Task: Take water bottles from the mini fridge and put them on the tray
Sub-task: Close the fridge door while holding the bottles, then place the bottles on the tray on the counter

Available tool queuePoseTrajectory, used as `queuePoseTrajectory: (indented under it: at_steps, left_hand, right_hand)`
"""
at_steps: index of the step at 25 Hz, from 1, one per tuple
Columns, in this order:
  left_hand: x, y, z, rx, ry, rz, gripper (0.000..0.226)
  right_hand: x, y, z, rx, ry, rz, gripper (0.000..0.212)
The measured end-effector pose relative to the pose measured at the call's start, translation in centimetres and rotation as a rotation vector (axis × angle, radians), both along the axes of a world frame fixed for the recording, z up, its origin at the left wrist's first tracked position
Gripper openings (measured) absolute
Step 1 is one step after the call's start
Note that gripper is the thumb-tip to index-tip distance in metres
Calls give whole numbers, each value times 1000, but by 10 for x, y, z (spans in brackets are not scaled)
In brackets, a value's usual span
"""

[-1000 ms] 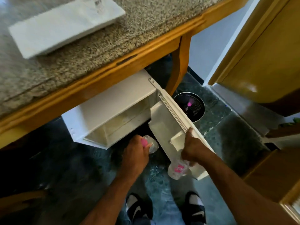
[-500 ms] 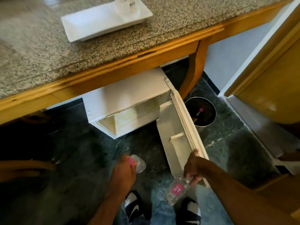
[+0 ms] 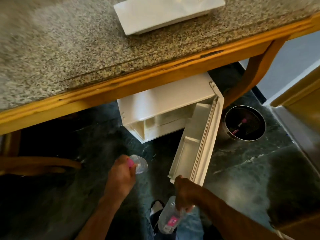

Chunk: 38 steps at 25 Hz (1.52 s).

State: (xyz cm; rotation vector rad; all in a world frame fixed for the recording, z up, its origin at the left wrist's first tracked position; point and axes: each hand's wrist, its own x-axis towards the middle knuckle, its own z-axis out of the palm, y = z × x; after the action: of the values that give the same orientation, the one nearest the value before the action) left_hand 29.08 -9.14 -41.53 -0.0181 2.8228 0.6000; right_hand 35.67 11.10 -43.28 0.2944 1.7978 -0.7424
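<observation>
We have risen from the fridge [image 3: 166,110]: a second ago both hands were down at its open door [image 3: 199,141], and now they hang lower in view, clear of the shelves, with the counter [image 3: 69,49] and the white tray [image 3: 166,13] come into sight above. Our left hand [image 3: 121,175] has its grip closed around one bottle [image 3: 139,164] near the pink cap; our right hand [image 3: 186,193] pinches a second bottle [image 3: 170,217] by the neck, right at the door's corner. Both bottles are out, so we judge the fetching done; carrying them up to the tray remains, and the door stands open.
</observation>
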Motion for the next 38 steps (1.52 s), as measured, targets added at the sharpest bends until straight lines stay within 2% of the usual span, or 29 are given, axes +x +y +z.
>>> queuePoseTrajectory:
  at_steps: [3,5,7,11,12,14,15,18,22,23,26,27,30,32,35,38]
  left_hand:
    - [-20,-15,3,-10,27,33,11]
    - [-28,-22,2,-7,28,38,12]
    - [-32,-25,-1,-1,17,30,13]
    - [-37,-22,-8,49,-35,38,14]
    - [-37,-20,-9,58,-45,34,17]
    - [-39,-18,-11,45,-52,10,24]
    - [-40,-17,-11,24,-54,-7,25]
    - [-50,-21,-9,9,-60,-23,17]
    - [-62,-40,1,-30,-3,23,14]
    - [-64,-44,6,-40,28,28,14]
    - [-66,-51,20,-35,112,6,15]
    - [-66,-52,23,-36,125,11,16]
    - [-68,-45,34,-53,134,28,19]
    - [-59,-32,56,-45,140,15,20]
    - [-46,-3,111,-49,147,-37,20]
    - [-34,37,200,-25,150,-135,19]
  right_hand:
    - [10,-22,6,5,132,252,48]
    - [21,-31,1,54,175,279,35]
    - [19,-30,-5,89,178,346,32]
    - [-14,-14,-19,112,294,457,59]
    - [-23,-12,-20,152,338,470,59]
    - [-47,-12,-22,239,417,475,44]
    - [-61,-12,-23,270,449,485,44]
    - [-102,-10,-27,319,510,531,64]
    - [-138,-10,-48,339,598,438,51]
    - [-144,-10,-52,320,592,419,58]
    - [-161,-9,-52,265,544,391,103]
    - [-165,-10,-50,277,576,399,108]
    - [-164,-14,-28,320,666,421,106]
    - [-152,-10,10,330,677,388,90]
    - [-133,12,101,276,798,407,37]
    - [-114,36,221,303,915,464,19]
